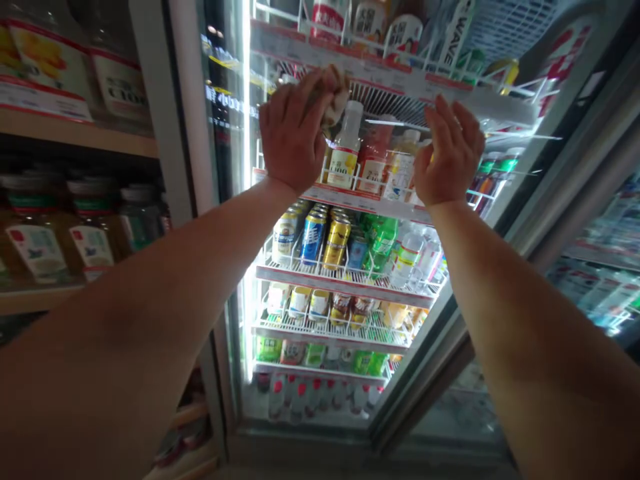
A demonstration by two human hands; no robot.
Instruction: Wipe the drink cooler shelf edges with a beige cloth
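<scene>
Both my arms reach up into an open drinks fridge. My left hand (295, 130) is closed round a crumpled beige cloth (336, 90) and presses it against the front strip of an upper shelf (400, 79). My right hand (451, 157) is raised beside it, its curled fingers touching the underside of the same shelf strip, with nothing seen in it. Just behind the hands stands a row of bottles (345, 150) on the shelf below.
Lower fridge shelves hold cans (314, 235), green bottles (380, 240) and small jars (320, 303). The open glass door (560, 173) hangs at the right. Wooden shelves (75, 133) with bottles stand at the left.
</scene>
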